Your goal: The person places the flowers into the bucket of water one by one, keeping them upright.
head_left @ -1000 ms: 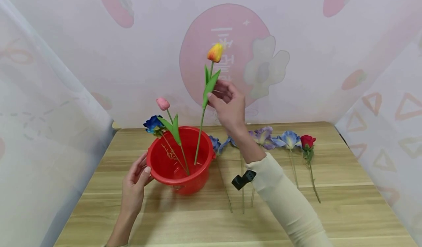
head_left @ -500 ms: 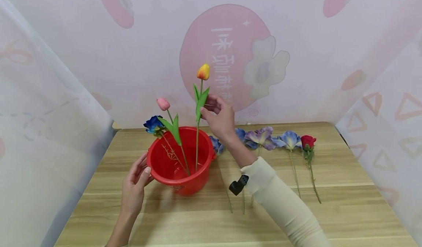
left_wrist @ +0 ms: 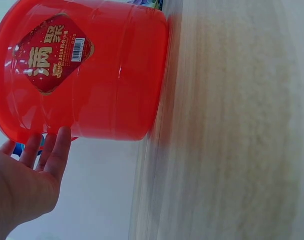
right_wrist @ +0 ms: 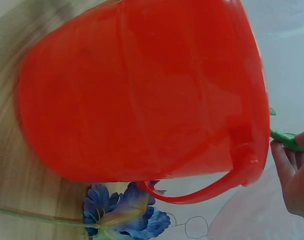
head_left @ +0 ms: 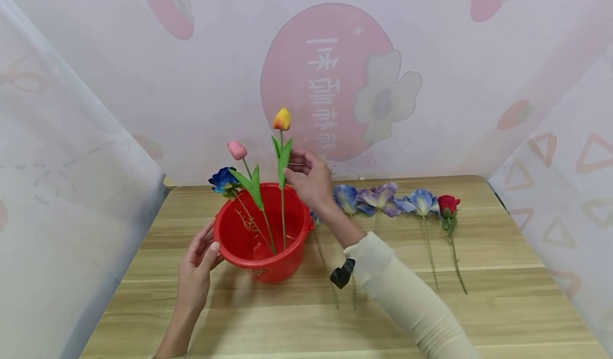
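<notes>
My right hand (head_left: 311, 181) pinches a yellow-orange artificial tulip (head_left: 282, 119) by its green leaves, between thumb and fingers. The tulip stands upright, its stem down inside a red bucket (head_left: 282, 274). At the bucket's left side my left hand (head_left: 193, 276) touches the outside near the rim, its fingers (left_wrist: 57, 152) extended along the wall. A pink tulip (head_left: 237, 150) and a blue rose (head_left: 223, 181) lean left inside the bucket. In the right wrist view, the right hand (right_wrist: 297, 182) appears beyond the rim, with the green leaf (right_wrist: 287, 139) at its fingertips.
To the right of the bucket, blue irises (head_left: 346, 198), a purple iris (head_left: 380, 199) and a red rose (head_left: 447, 205) lie in a row on the wooden table (head_left: 498, 295). Their stems point toward the front. A printed cloth backdrop (head_left: 440, 56) rises behind the table.
My right hand has moved down and left, lowering the yellow-orange tulip's stem deeper into the bucket. The left hand and the bucket have stayed in place.
</notes>
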`<state>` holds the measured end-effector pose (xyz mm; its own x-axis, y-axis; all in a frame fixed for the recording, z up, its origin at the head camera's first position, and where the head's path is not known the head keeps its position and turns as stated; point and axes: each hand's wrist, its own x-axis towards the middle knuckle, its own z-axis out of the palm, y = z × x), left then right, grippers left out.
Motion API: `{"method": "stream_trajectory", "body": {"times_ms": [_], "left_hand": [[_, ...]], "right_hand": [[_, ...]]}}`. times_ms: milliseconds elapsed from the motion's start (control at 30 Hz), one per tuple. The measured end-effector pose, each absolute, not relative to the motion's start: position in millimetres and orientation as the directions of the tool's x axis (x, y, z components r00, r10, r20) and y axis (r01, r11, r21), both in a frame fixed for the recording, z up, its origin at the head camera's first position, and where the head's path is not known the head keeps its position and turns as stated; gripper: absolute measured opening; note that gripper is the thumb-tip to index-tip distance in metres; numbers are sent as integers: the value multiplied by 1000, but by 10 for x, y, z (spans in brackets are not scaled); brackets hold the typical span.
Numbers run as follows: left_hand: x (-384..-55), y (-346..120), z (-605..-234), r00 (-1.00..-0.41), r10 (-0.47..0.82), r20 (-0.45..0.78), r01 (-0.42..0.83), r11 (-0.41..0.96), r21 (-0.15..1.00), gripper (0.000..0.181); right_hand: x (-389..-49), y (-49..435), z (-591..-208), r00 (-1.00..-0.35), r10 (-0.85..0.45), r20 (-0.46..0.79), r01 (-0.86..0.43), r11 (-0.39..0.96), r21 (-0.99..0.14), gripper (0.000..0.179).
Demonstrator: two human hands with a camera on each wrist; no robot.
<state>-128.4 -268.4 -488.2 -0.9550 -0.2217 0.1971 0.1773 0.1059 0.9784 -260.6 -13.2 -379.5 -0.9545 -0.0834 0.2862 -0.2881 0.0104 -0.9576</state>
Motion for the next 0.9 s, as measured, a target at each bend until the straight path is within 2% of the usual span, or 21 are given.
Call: {"method": "stream_trajectory", "body": {"times_ms": [167, 567, 900], "left_hand": [[-1278, -2681, -4883, -954, -221, 201, 183, 102, 978, 49], [-1264, -2685, -4876, -952, -208, 225, 213, 81, 974, 49], [-1261, -2680, -4884, -953, -212, 218, 205, 85, 975, 49]], "right_hand": [[-2601, -160, -3823, -961, -86, 264, -271, 81, -959, 36], [-2607, -244, -3929, -964, -150, 219, -239, 134, -962, 34], [-2587, -324, -3946, -960, -166, 227, -268, 295, -917, 31]]}}
